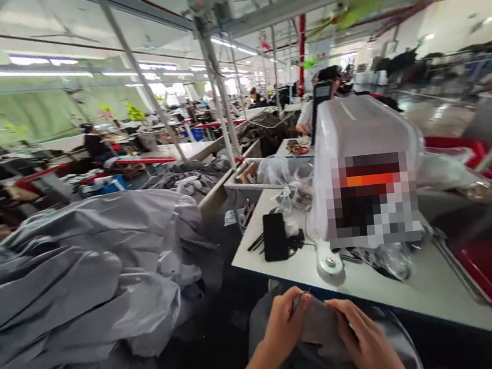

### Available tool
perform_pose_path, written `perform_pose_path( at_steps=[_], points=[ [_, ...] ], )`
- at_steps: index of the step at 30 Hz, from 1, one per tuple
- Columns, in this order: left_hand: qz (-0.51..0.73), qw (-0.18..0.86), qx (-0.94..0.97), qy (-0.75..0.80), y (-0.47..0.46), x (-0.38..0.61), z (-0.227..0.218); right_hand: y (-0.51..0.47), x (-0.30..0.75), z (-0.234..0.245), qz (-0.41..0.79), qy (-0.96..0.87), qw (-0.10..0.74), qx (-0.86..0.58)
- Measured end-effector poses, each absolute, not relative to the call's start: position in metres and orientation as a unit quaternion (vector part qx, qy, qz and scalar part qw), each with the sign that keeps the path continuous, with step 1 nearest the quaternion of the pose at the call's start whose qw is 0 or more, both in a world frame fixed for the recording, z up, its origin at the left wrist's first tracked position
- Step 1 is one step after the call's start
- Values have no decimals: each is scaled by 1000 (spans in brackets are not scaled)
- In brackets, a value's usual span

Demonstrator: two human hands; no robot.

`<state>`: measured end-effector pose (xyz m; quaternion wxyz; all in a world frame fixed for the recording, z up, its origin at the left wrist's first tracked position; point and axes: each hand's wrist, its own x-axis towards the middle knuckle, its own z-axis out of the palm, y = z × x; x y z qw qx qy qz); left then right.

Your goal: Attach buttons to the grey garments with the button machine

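Observation:
My left hand (285,324) and my right hand (365,341) pinch a fold of grey cloth (318,322) over my lap, low in the view. A thin dark item (299,301) shows at my left fingertips, too small to name. Both hands sit just below the front edge of a white work table (326,293). On it, nearest my hands, are a round white fitting (329,263) and a black phone (275,237). Behind them stands a machine under white plastic (354,133), partly blurred out.
A large heap of grey fabric (77,282) fills the left side. A bin of plastic bags (266,174) stands beyond the table. A co-worker (309,117) is behind the covered machine. Rows of tables, posts and more workers stretch back across the hall.

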<state>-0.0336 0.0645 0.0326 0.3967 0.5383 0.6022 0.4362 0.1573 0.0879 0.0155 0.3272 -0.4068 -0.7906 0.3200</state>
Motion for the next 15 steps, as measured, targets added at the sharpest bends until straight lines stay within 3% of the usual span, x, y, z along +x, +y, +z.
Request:
perform_pose_path(
  at_steps=[5, 8, 13, 15],
  points=[
    [413, 397, 559, 599, 67, -32, 23, 83, 186, 45, 302, -843, 232, -380],
    [421, 395, 562, 592, 67, -27, 21, 94, 208, 56, 244, -849, 264, -389],
    [363, 391, 614, 581, 57, -5, 21, 184, 254, 56, 71, -763, 389, -511],
    [341, 371, 640, 580, 47, 7, 18, 236, 272, 55, 12, -725, 356, -590]
  ],
)
